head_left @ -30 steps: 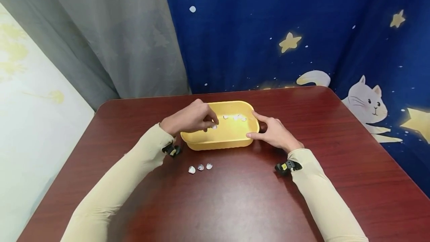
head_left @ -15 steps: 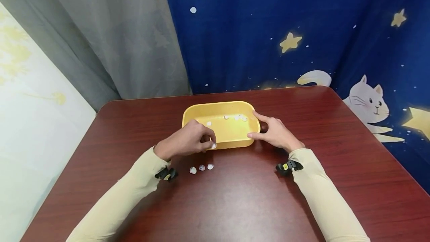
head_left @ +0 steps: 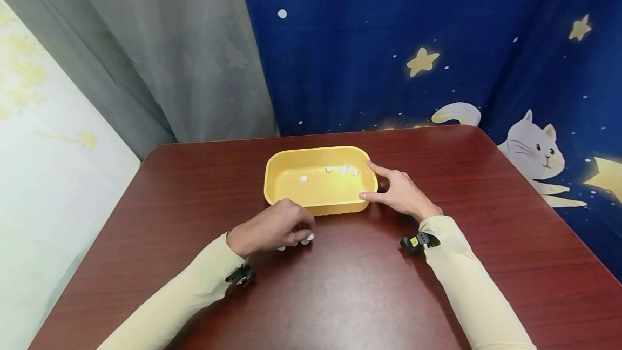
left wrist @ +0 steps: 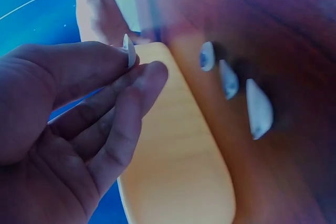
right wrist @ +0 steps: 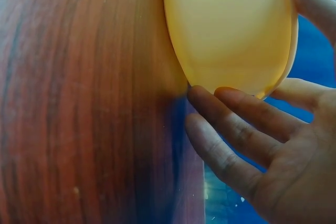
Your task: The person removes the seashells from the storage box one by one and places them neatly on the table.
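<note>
A small white seashell (left wrist: 129, 51) is pinched in my left hand (head_left: 275, 226), close over the dark red table in front of a yellow plastic bin (head_left: 340, 209). Three more shells (left wrist: 260, 110) lie in a row on the wood, spaced apart; in the head view my left fingers partly cover them. Inside the bin one shell (head_left: 303, 179) sits left of the middle, and several others (head_left: 351, 170) lie toward the right. My right hand (head_left: 402, 194) grips the bin's right end, thumb and fingers spread around its rounded corner.
The bin stands toward the back of the reddish-brown wooden table (head_left: 369, 290). Behind the table hang a grey curtain (head_left: 194, 58) and a blue one (head_left: 340, 53) printed with stars and a cat. A white patterned surface (head_left: 53, 177) borders the left side.
My left hand has come out of the bin toward me with a shell, down to the row on the table. My right hand stays on the bin's end.
</note>
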The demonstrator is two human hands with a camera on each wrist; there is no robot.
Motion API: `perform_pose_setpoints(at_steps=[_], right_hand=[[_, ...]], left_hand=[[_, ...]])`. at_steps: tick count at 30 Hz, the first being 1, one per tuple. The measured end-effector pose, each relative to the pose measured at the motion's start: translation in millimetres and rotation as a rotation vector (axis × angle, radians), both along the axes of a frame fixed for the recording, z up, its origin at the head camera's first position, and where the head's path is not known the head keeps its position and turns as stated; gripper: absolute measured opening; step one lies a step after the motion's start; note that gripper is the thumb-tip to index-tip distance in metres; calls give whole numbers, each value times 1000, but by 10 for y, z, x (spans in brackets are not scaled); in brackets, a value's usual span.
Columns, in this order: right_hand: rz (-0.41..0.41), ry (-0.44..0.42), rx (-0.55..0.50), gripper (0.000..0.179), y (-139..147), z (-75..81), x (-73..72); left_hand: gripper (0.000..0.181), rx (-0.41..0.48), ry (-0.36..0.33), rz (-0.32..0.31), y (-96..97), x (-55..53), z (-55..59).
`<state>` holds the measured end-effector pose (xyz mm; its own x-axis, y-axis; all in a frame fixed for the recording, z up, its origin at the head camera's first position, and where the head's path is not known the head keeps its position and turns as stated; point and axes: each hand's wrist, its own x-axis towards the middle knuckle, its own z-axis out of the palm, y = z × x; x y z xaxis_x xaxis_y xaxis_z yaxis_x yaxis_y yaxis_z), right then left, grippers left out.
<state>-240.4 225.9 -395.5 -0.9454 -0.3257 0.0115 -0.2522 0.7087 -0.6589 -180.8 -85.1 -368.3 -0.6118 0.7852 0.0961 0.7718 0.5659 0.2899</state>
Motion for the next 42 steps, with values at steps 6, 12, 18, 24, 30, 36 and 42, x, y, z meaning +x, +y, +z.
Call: perform_pose_setpoints(at_steps=[6, 12, 18, 24, 30, 36, 42], right_hand=[[-2, 2, 2, 98, 2, 2, 1], [-3, -6, -9, 98, -7, 8, -4], [-11, -9, 4, 99, 4, 11, -12], [-12, -11, 11, 99, 5, 13, -12], [-6, -20, -5, 99, 4, 19, -13], [-2, -24, -13, 99, 3, 21, -14], [-3, -19, -14, 98, 3, 27, -12]], left_hand=[[5, -6, 66, -13, 36, 38, -86], [5, 13, 88, -29, 62, 55, -146], [6, 2, 121, -33, 76, 39, -182], [11, -39, 136, -6, 111, 22, -179], [12, -42, 150, 0, 120, -8, -184], [12, -26, 154, 2, 121, -39, -188], [15, -41, 196, 28, 144, -37, -220]])
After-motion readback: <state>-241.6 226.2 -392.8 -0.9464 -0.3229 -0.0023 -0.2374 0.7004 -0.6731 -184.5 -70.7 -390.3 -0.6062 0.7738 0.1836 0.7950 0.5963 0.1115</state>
